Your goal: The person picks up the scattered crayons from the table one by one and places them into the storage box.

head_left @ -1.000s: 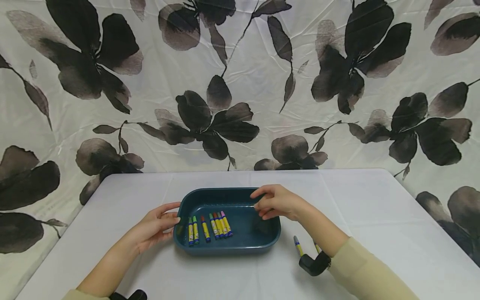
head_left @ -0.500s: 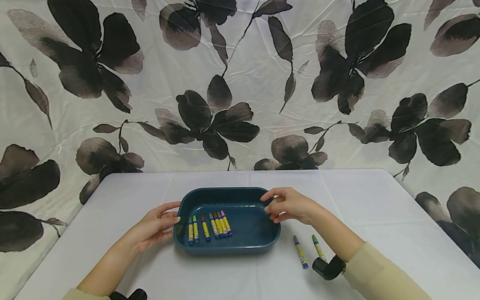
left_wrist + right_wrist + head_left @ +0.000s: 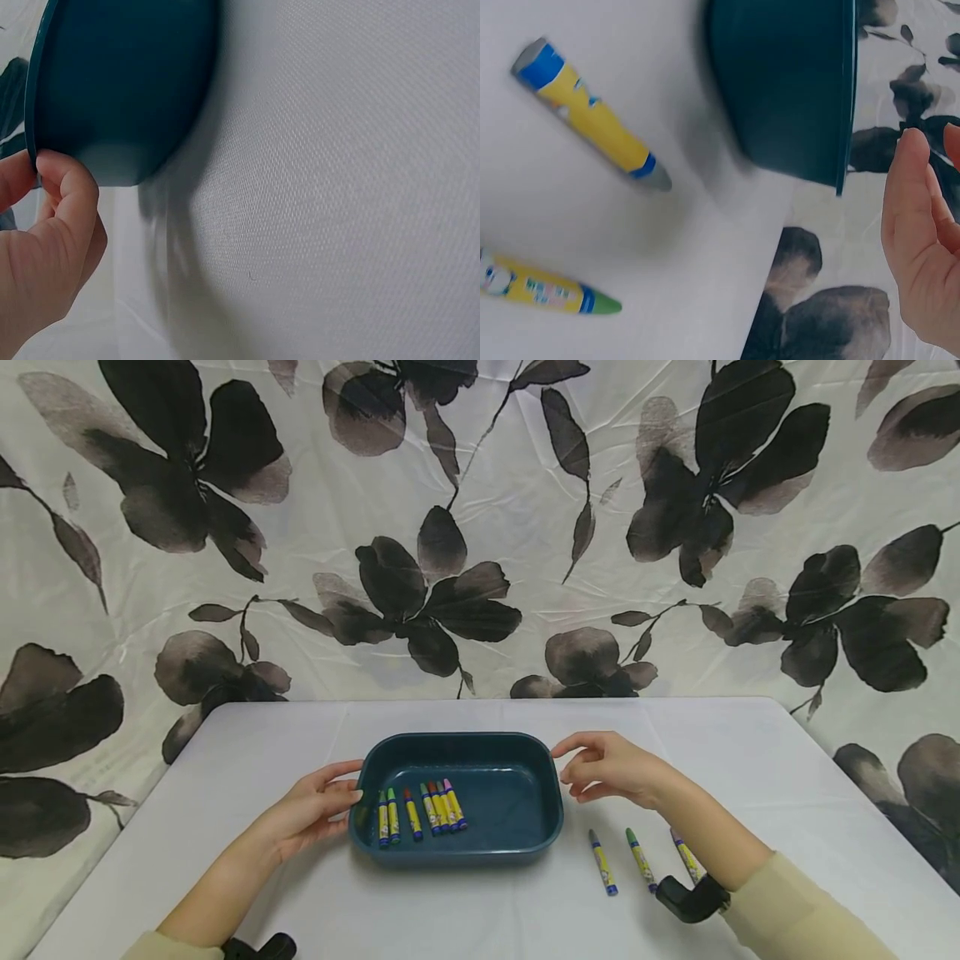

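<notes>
A dark teal rectangular tray (image 3: 506, 814) sits on the white table, with several yellow-wrapped crayons (image 3: 432, 808) lying in its left half. At its left end, my left hand (image 3: 311, 810) pinches the rim; the left wrist view has the thumb and a finger on either side of the rim (image 3: 30, 97). My right hand (image 3: 618, 768) is just outside the tray's right end, fingers loosely bent and holding nothing. In the right wrist view it is apart from the tray wall (image 3: 787, 90).
Three crayons lie on the table right of the tray: a grey-tipped one (image 3: 602, 862), a green one (image 3: 641, 860) and a purple-tipped one (image 3: 686, 855) partly behind the right wrist camera (image 3: 692, 900). A floral cloth (image 3: 480, 527) hangs behind the table (image 3: 420, 914).
My right hand has moved right, from over the tray's right part to outside it, and the crayons on the table have come into fuller view. The left hand stays on the rim.
</notes>
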Demonstrator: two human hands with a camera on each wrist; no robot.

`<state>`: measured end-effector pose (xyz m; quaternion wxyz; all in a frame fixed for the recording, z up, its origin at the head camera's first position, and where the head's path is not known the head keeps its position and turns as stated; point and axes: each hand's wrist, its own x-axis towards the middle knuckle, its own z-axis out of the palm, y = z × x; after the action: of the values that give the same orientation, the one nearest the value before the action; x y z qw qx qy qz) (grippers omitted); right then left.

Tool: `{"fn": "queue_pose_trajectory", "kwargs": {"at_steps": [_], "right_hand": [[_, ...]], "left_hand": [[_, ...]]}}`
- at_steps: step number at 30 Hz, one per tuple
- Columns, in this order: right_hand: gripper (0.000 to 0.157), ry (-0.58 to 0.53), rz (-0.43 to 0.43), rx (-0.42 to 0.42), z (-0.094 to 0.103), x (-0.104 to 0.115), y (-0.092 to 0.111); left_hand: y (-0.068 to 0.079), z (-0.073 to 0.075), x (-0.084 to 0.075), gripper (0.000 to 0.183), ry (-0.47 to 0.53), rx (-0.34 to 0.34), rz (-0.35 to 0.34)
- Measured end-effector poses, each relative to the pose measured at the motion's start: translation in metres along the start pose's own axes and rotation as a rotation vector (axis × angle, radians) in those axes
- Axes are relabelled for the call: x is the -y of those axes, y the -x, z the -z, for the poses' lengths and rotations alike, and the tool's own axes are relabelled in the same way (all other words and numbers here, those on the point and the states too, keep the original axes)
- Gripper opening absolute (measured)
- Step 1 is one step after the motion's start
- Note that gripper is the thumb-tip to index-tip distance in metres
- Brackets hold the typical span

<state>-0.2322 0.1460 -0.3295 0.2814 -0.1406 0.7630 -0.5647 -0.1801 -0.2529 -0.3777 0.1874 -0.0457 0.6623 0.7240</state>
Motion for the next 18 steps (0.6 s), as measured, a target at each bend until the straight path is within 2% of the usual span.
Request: {"fn": "queue_pose_trajectory", "kwargs": {"at_steps": [8, 18], "right_hand": [[0.041, 0.009, -0.007, -0.009, 0.012, 0.000, 0.010], [0.041, -0.018, -0.036, -0.020, 0.025, -0.010, 0.028]], "left_hand": [[-0.001, -0.001, -0.005, 0.064, -0.018, -0.019, 0.008], [0.000, -0.003, -0.001, 0.066, -0.026, -0.012, 0.009]]}}
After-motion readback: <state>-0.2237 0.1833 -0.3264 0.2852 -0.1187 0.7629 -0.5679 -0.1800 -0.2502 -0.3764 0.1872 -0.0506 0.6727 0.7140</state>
